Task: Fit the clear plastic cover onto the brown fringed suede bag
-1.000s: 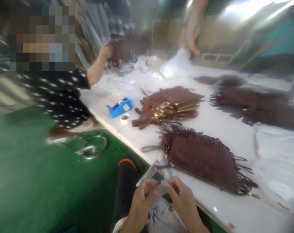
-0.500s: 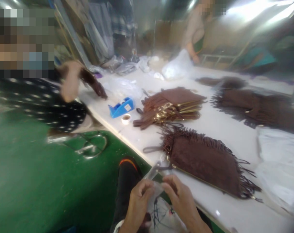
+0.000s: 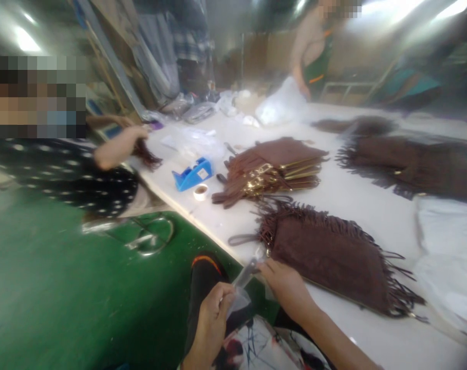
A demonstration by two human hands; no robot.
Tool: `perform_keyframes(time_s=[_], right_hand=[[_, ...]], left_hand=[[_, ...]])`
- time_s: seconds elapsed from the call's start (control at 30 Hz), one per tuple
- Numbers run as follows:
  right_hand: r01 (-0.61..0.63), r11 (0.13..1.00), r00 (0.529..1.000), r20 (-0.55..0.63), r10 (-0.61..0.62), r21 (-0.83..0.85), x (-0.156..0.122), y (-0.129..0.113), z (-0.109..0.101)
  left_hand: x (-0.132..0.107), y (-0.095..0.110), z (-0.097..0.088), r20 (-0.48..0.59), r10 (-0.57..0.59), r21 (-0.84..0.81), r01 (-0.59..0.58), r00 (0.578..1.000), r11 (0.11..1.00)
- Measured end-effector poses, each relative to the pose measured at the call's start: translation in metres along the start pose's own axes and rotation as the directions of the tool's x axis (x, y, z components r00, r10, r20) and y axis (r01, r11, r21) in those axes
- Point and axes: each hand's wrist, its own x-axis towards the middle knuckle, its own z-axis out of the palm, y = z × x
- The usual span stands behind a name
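A dark brown suede fringed bag (image 3: 329, 262) lies flat on the white table near its front edge, metal clips at its corners. From its left corner a short dark strap (image 3: 251, 265) reaches over the edge into a clear plastic sleeve (image 3: 241, 281). My left hand (image 3: 215, 313) is closed, pinching the loose lower end of the sleeve above my lap. My right hand (image 3: 283, 282) has its fingertips closed on the strap by the sleeve's upper end, beside the bag's corner. Blur hides the exact grip.
A stack of brown bags with gold chains (image 3: 274, 164) sits behind, beside a blue tape dispenser (image 3: 192, 173) and tape roll (image 3: 200, 192). More fringed bags (image 3: 414, 162) and white sheets (image 3: 449, 257) lie right. A co-worker's arm (image 3: 119, 146) handles brown fringe at left.
My right hand has moved up and away from my left, from the plastic to the strap by the bag's corner. My left hand stays low on the sleeve. The co-worker's hands have shifted.
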Motion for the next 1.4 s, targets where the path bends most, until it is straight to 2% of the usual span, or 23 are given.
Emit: perform_keyframes(time_s=[0.13, 0.27, 0.6, 1.03, 1.23, 1.4], right_hand=[[-0.004, 0.977, 0.999, -0.049, 0.015, 0.212, -0.007, 0.006, -0.007], [-0.009, 0.962, 0.998, -0.058, 0.026, 0.272, -0.012, 0.01, -0.009], [0.049, 0.963, 0.995, -0.094, -0.025, 0.266, -0.02, 0.016, -0.013], [0.075, 0.98, 0.997, -0.049, -0.067, 0.182, -0.026, 0.026, -0.011], [0.097, 0.984, 0.988, -0.13, -0.078, 0.148, -0.03, 0.029, -0.007], [0.105, 0.993, 0.986, -0.137, -0.096, 0.055, -0.034, 0.031, -0.008]], left_hand=[[0.004, 0.001, 0.005, 0.019, -0.006, 0.1, 0.004, 1.0, 0.995], [0.01, 0.005, 0.013, 0.044, -0.027, 0.178, 0.019, 0.999, 0.984], [0.018, 0.018, 0.026, 0.038, -0.049, 0.314, 0.034, 0.998, 0.949], [0.019, 0.032, 0.034, 0.041, -0.07, 0.371, 0.05, 0.997, 0.927], [0.023, 0.038, 0.043, 0.044, -0.055, 0.451, 0.029, 0.998, 0.892], [0.022, 0.041, 0.043, 0.065, -0.058, 0.541, 0.014, 0.996, 0.841]])
